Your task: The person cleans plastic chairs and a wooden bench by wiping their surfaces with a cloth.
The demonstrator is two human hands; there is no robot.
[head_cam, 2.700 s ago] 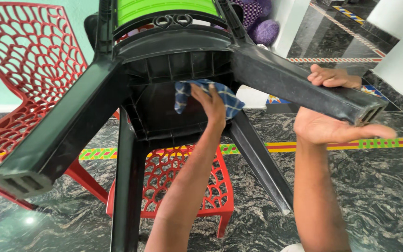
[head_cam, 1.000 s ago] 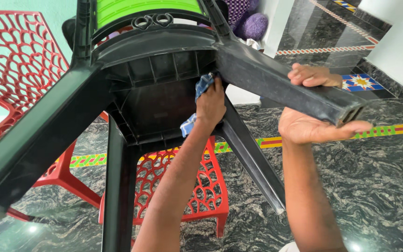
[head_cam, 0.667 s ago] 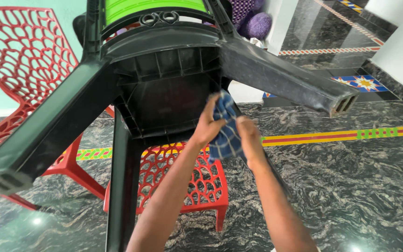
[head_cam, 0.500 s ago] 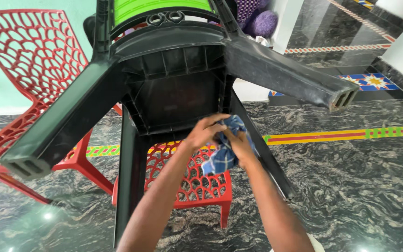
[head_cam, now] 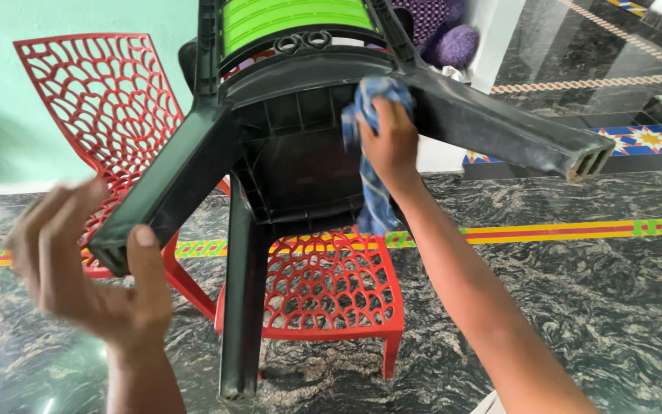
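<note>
Now that the cloth has passed from left to right, the right hand grasps it against the upturned black chair near its leg joint, while the left hand, fingers spread, closes round the near leg's end, so wiping carries on.

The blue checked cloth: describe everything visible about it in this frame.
The blue checked cloth is soft woven fabric, blue with pale lines, bunched. The right hand grips its upper part against the ribbed underside of the overturned black plastic chair, near a rear leg's base. Its loose tail hangs below the wrist, in front of the red chair.
</note>
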